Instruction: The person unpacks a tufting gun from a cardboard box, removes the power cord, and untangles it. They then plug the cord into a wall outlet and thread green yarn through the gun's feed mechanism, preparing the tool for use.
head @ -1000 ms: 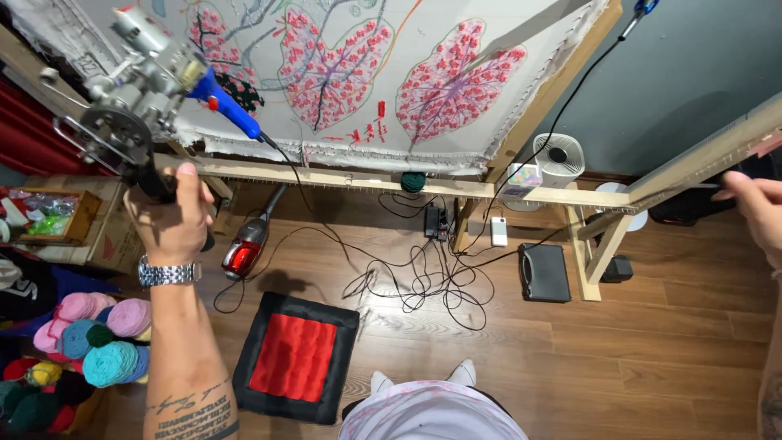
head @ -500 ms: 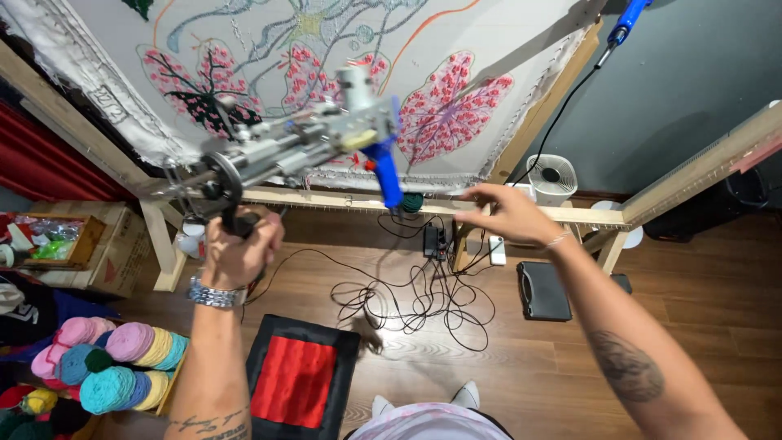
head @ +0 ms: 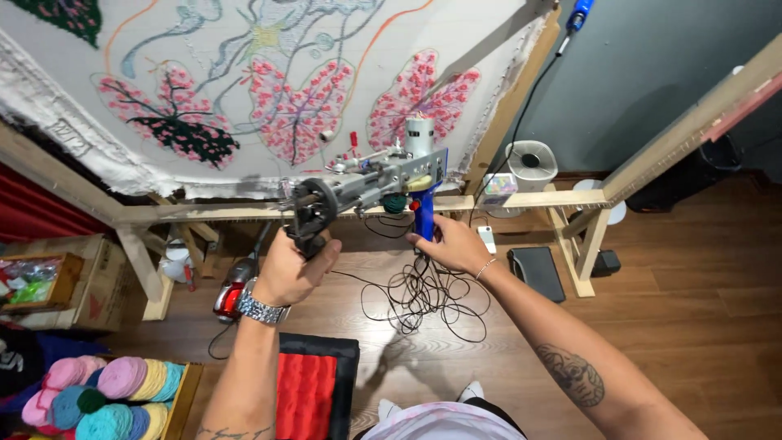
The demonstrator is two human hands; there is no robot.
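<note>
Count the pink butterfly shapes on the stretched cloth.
3. One pink butterfly with a black patch lies at the left, another in the middle, and a third at the right, just above the tufting gun held by both hands. More may lie beyond the frame's top.

One head camera looks steeply down and forward, close over both arms, with frame (head: 244, 213) upper and floor (head: 692, 326) lower

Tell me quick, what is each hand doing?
Left hand: closed on the black front grip of the grey metal tufting gun.
Right hand: closed on its blue rear handle.
</note>
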